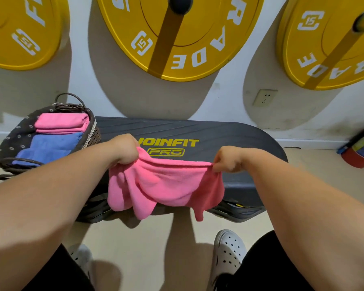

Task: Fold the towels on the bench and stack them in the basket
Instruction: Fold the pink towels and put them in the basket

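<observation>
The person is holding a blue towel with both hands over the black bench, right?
Not quite. The head view shows the left hand and right hand gripping a loose pink towel, not a blue one, over the black padded bench. The folded blue cloth lies in the dark woven basket.

Only one camera was used, worn on the person's head. It looked forward and down, from close above the left hand point(125, 151) and right hand point(227, 160) gripping the pink towel point(166, 185). The bench point(229, 133) sat just ahead, the wall point(80, 80) behind it, the floor point(145, 248) at the bottom.
</observation>
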